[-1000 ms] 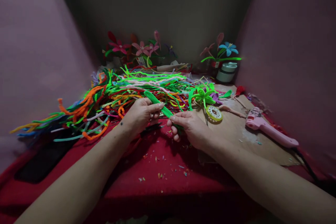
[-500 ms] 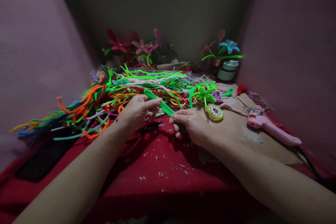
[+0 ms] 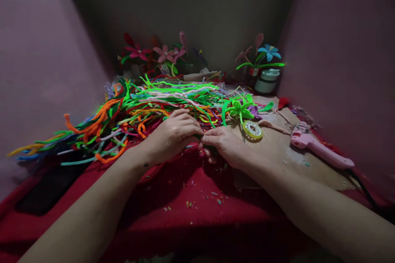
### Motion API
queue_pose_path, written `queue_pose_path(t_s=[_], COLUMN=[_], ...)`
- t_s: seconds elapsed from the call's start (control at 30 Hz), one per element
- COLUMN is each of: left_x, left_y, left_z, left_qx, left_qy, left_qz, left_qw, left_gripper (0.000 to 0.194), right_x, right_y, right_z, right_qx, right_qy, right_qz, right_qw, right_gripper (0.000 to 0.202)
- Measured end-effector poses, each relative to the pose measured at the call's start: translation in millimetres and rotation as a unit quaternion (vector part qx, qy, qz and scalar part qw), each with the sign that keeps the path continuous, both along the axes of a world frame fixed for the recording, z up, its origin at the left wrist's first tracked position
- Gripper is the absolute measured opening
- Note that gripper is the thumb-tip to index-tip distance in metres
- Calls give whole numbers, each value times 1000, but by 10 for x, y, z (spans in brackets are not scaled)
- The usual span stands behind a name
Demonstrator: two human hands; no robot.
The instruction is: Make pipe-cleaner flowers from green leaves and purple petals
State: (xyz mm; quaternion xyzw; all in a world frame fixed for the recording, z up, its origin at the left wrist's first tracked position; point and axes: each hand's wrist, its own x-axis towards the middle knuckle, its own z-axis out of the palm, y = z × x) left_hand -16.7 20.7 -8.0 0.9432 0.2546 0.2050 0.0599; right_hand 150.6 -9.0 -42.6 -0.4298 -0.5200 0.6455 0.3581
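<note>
Fingers of the left hand curled over a mostly hidden green strip, right hand pinching it just beside.

A green strip is held, mostly hidden.

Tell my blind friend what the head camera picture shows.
Left hand and right hand meet on a mostly hidden green thing above red cloth. Colourful fuzzy sticks are heaped behind; a pink glue gun lies at right.
</note>
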Motion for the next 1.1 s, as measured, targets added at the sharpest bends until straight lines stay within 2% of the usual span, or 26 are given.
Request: queue_pose_path(t_s=[0.13,0.3,0.5,0.63,0.77,0.87,0.93,1.0,1.07,1.1], left_x=[3,31,39,45,33,19,12,7,3,1], left_y=[-17,-83,-114,-113,-126,-131,-122,-104,-85,-77], left_z=[-12,8,12,-7,17,48,56,55,47,42], left_qx=[-48,-93,-70,-55,-51,-51,-45,-40,-46,-53], left_qy=[14,-9,13,13,3,-5,-14,-25,-39,-47], left_qz=[12,24,52,66,90,115,134,151,157,157], left_qw=[999,995,996,996,995,992,990,987,986,985], left_gripper=[17,18,21,21,17,15,15,15,13,13], right_x=[40,99,125,149,171,168,159,148,135,127], right_y=[14,43,53,65,100,121,118,97,67,54], right_z=[35,60,81,96,109,114,115,112,99,87], right_qx=[21,8,39,54,52,97,169,268,392,457], right_qy=[-35,-36,-53,-70,-32,-29,-54,-87,-145,-185], right_qz=[45,83,98,94,48,-43,-105,-139,-145,-144], right_qw=[998,996,993,992,997,994,979,949,897,858], right_gripper=[19,17,20,30,34,30,23,12,9,12])
